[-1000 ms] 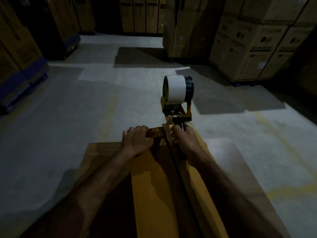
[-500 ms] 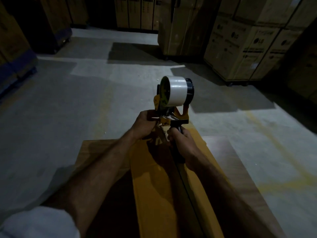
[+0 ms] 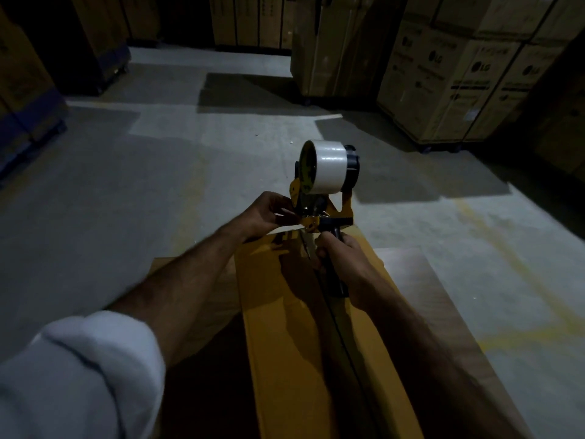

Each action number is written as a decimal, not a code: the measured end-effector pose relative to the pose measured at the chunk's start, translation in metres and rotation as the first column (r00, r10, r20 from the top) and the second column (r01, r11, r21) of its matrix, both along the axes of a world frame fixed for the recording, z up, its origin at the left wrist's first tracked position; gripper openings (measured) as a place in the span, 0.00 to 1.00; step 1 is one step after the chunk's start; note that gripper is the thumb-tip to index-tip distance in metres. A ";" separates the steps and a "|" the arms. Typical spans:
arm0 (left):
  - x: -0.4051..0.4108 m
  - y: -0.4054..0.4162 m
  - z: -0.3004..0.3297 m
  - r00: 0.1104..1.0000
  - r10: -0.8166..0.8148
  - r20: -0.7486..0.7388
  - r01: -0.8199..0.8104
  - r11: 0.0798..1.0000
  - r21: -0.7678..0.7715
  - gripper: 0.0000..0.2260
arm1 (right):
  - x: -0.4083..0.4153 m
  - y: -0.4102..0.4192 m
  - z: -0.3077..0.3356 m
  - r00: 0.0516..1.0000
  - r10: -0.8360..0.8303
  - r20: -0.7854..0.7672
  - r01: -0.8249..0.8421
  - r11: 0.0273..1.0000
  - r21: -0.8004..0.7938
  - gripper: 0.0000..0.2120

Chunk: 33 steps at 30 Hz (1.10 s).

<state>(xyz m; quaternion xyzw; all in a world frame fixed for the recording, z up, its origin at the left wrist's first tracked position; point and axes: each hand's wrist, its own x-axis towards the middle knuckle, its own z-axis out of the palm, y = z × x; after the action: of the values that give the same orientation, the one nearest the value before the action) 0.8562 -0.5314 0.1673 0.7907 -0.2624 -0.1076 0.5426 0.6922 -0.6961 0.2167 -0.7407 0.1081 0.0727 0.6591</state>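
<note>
Head view. Carton (image 3: 278, 327) under both forearms, flaps closed along a dark centre seam; contents not visible. Stacked cartons (image 3: 459, 87) on the floor (image 3: 158, 172) far right, all closed.

Tape dispenser (image 3: 329, 218) held above the carton's far edge, white tape roll (image 3: 330, 166) on top. Right hand (image 3: 343, 259) curled round the handle. Left hand (image 3: 267, 213) pinches at the dispenser's front, thumb against fingers; a pale strip shows there, likely the tape end, too dim to confirm.

White sleeve (image 3: 79, 372) cut off lower left. Room dark; carton print barely legible.
</note>
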 end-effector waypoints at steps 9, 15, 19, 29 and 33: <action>0.024 0.006 -0.011 0.989 -0.123 0.087 0.111 0.985 0.129 0.11 | 0.001 0.004 0.001 0.992 -0.014 -0.126 0.013 1.000 -0.008 0.12; 0.033 0.013 -0.019 0.971 -0.219 0.097 0.201 0.965 0.169 0.12 | 0.004 0.010 0.002 0.991 -0.017 -0.131 0.013 1.000 -0.029 0.12; 0.038 0.019 -0.023 0.969 -0.248 -0.001 0.244 0.951 0.188 0.09 | 0.007 0.011 0.001 0.989 -0.006 -0.148 0.003 1.000 -0.024 0.11; 0.045 0.041 -0.024 0.764 -0.322 -0.559 0.452 0.886 0.106 0.17 | 0.009 0.011 -0.003 0.990 0.013 -0.142 -0.023 0.997 -0.071 0.12; 0.034 0.051 -0.023 0.667 -0.399 -0.629 0.546 0.836 0.049 0.22 | 0.005 0.012 -0.005 0.991 0.015 -0.131 -0.028 0.995 -0.094 0.11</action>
<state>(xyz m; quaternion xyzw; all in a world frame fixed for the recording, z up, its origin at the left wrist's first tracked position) 0.8904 -0.4802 0.1439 0.6772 -0.2611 -0.5180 0.4526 0.6969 -0.6844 0.2114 -0.7661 0.1461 0.1227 0.6138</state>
